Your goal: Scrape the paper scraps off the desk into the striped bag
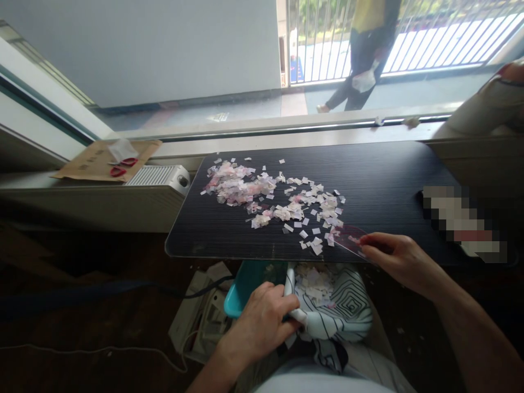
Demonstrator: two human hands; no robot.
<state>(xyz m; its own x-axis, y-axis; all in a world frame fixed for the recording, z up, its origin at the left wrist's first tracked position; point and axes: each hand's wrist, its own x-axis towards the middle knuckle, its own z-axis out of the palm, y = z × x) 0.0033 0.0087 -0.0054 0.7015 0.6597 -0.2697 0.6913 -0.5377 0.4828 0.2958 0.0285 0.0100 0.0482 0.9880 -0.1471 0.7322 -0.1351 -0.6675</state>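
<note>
Small cut paper pieces [241, 185] lie heaped and scattered over the dark tabletop [380, 180]. Pinched in my right hand [388, 251] is a thin, see-through pinkish plastic sheet [350, 237], whose far edge meets the paper pieces at the right end of the scatter. Below the table's front edge, my left hand [272, 311] is closed on the rim of a white cloth bag [352, 300] with black lines. The bag gapes upward, and more paper pieces [313, 281] lie inside it.
A teal bin [241, 295] stands left of the bag. At the table's right end lies a phone-like object [462, 224], partly blurred out. Red-handled scissors [123, 165] rest on a brown envelope [106, 158] on the sill. Outside the window a person [372, 43] walks past.
</note>
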